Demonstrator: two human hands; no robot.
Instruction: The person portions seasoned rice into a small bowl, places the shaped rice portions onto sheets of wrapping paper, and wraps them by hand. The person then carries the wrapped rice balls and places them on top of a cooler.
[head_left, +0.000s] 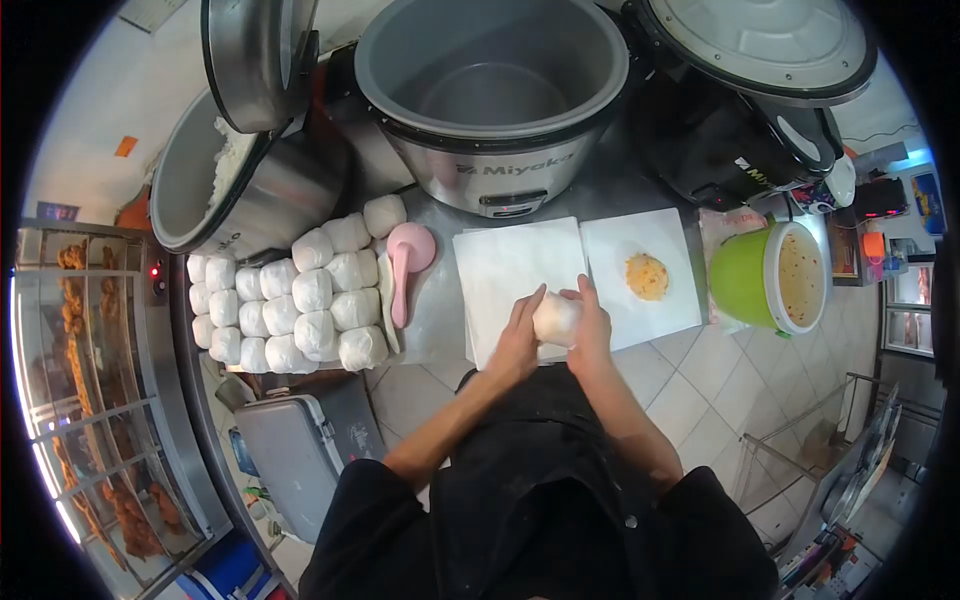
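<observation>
Between both hands is a white, rounded paper-wrapped rice portion (pixel 556 319). My left hand (pixel 517 338) closes on its left side, and my right hand (pixel 591 322) wraps its right side. Beneath them lies a stack of white paper sheets (pixel 515 262). On the right-hand sheet (pixel 620 250) sits a small round mound of yellowish crumbly food (pixel 647 277). Left of the papers lie a pink scoop (pixel 411 250) and several white wrapped portions (pixel 315 285) in stacked rows.
An open rice cooker (pixel 510 165) stands behind the papers. Another cooker (pixel 285 185) at the left holds white rice (pixel 232 160); a lidded black one (pixel 690 140) is at back right. A green tub (pixel 742 275) stands right. A glass cabinet (pixel 110 400) holds fried food.
</observation>
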